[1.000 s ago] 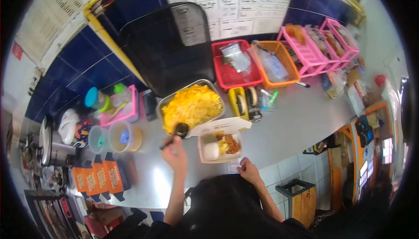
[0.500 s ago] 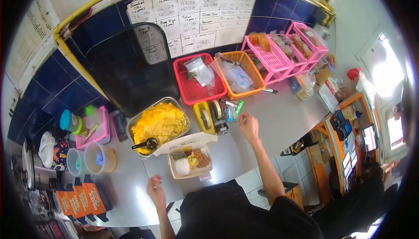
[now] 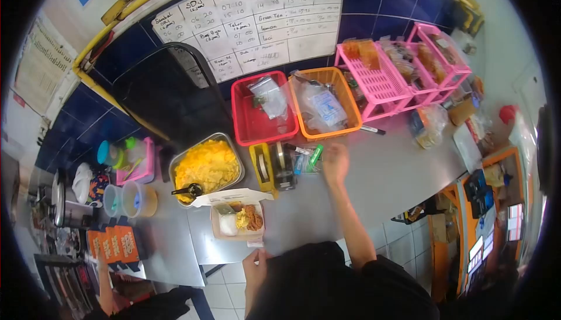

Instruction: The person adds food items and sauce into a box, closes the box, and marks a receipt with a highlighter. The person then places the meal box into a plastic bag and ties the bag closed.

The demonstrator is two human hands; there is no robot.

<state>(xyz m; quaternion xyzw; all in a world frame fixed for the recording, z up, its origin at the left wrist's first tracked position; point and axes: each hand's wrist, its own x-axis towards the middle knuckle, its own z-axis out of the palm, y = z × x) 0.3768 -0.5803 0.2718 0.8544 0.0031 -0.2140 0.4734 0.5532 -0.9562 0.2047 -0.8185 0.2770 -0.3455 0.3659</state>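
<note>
An open meal box stands on the steel counter, holding white rice, fried chicken, yellow egg and a small packet. Just in front of the box, by a small white tab at its edge, is my left hand, fingers curled in with nothing visible in them. My right hand reaches over the counter below the orange basket, fingers loosely bent and apart, holding nothing I can see. Close to its left lie a green marker and a tape dispenser.
Behind the box sits a metal tray of scrambled egg with a black ladle. A red basket and pink racks line the wall. Another person's hand is beside orange cartons at the left.
My left hand has moved right, to the front of the meal box. My right hand has reached slightly farther toward the orange basket. Another person's arm has appeared at the lower left.
</note>
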